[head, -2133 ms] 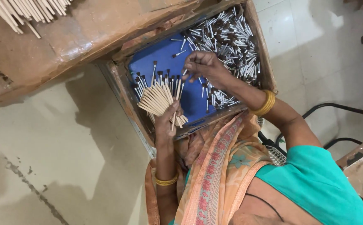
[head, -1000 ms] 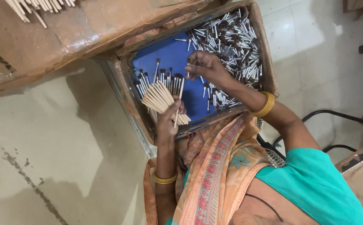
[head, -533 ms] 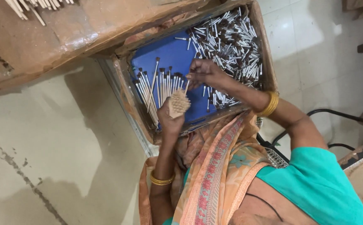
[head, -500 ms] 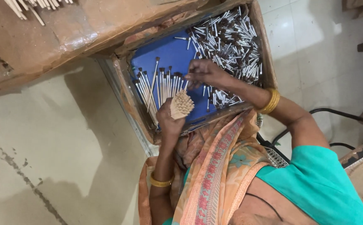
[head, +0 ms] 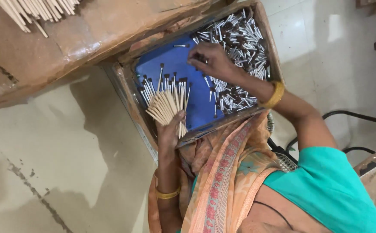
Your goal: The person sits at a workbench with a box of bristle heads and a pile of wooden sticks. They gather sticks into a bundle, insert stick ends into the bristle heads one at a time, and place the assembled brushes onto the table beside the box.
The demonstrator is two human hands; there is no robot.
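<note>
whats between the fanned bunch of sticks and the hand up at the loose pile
In the head view, mostly bare blue tray floor, between the bunch in the left hand and the right hand.

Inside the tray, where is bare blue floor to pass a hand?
Bare blue floor of the wooden-rimmed tray lies between the fanned bundle of sticks in the left hand and the heaped dark-tipped sticks. The right hand reaches over that crowded heap.

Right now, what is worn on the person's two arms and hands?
Both hands are bare. The left wrist carries a thin gold bangle; the right wrist a thicker gold bangle. A short teal sleeve covers the right upper arm, beside an orange patterned drape.
</note>
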